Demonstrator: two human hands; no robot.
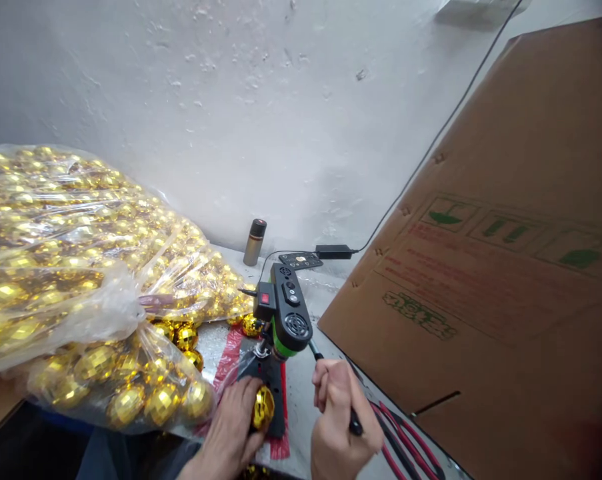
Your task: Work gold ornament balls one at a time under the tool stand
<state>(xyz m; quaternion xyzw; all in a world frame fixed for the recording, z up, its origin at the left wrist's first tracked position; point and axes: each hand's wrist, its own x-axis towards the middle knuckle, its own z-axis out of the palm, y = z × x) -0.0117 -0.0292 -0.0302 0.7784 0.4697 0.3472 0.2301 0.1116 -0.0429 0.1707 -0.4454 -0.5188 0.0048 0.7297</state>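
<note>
Low in the middle, my left hand (235, 419) has its fingers closed around the side of a gold mirrored ball (263, 407), resting at the black base plate (277, 395) of a small bench machine. The machine's black head (291, 308), with round vents, a red switch and a green band underneath, overhangs the plate just beyond the ball. From its right side sticks out a thin lever (315, 348) with a black grip. My right hand (341, 417) is wrapped round that lever handle, whose black end shows below the fingers.
A large clear bag of gold balls (95, 227) spreads over the left, with loose balls (185, 335) near it. A cardboard box (481, 267) leans on the right. Behind the machine are a bottle (255, 243), a phone-like item (301, 259) and a power adapter (333, 251). Red-black cables (411, 443) lie at lower right.
</note>
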